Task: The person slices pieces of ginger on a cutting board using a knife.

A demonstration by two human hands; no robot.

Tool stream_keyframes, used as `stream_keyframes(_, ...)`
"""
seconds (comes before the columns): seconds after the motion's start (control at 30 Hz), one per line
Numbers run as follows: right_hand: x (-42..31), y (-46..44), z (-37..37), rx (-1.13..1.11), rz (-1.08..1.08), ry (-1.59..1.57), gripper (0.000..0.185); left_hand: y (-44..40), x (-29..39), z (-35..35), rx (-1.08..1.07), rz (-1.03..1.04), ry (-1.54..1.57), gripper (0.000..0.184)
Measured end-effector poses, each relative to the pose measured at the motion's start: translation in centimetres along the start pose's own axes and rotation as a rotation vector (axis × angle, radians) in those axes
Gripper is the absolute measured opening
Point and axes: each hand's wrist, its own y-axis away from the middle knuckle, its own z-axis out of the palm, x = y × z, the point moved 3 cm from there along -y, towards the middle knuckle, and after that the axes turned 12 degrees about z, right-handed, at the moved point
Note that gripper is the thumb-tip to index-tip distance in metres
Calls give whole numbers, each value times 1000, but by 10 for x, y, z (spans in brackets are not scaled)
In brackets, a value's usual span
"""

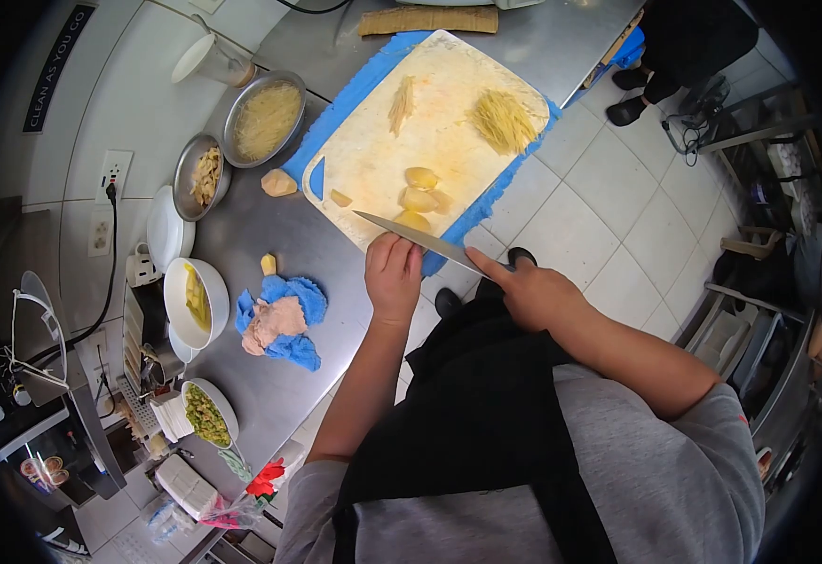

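My right hand (pixel 535 293) grips a kitchen knife (pixel 420 239), forefinger stretched along its spine, the blade slanting over the near edge of the cutting board (pixel 364 150). Close against the blade, my left hand (pixel 394 273) has its fingers curled and pressed together; whatever is under them is hidden. Just beyond the blade lie several pale yellow pieces (pixel 418 199) that look like peeled ginger. A small offcut (pixel 340 198) sits near the board's handle slot. Farther up are a pile of thin yellow shreds (pixel 503 122) and a smaller pale bunch (pixel 401 105).
A blue cloth (pixel 486 209) lies under the board. Along the wall stand metal bowls of shreds (pixel 265 117) and chips (pixel 206 177), plus white bowls (pixel 218 324). Peeled chunks (pixel 278 183) and a crumpled cloth (pixel 275 324) rest on the steel counter. Another person's shoes (pixel 625 111) show upper right.
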Motion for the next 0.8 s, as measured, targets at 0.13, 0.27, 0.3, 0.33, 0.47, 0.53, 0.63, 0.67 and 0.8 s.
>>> stream_keyframes(0.13, 7, 14, -1, 32, 3, 24, 80, 0, 0, 0, 4, -3, 13, 21)
stream_keyframes(0.27, 9, 11, 2, 42, -7, 24, 81, -1, 0, 0, 7, -3, 18, 21)
stream_keyframes(0.3, 8, 10, 2, 42, -9, 34, 80, 0, 0, 0, 7, -4, 18, 21)
stream_keyframes(0.33, 8, 9, 2, 43, -12, 44, 79, -1, 0, 0, 11, -1, 13, 21)
stream_keyframes(0.47, 8, 10, -1, 26, -23, 42, 79, -1, 0, 0, 10, -1, 4, 20)
stream_keyframes(0.53, 7, 9, 1, 41, -20, 46, 79, -1, 0, 0, 14, -2, 6, 20)
stream_keyframes(0.63, 8, 5, 6, 62, -18, 54, 78, -1, 0, -1, 14, -4, 9, 19)
stream_keyframes(0.67, 8, 5, 6, 63, -17, 55, 78, -1, 0, 0, 12, -4, 10, 20)
stream_keyframes(0.8, 12, 12, 1, 19, 11, 57, 77, -2, -1, -1, 11, 4, 12, 20)
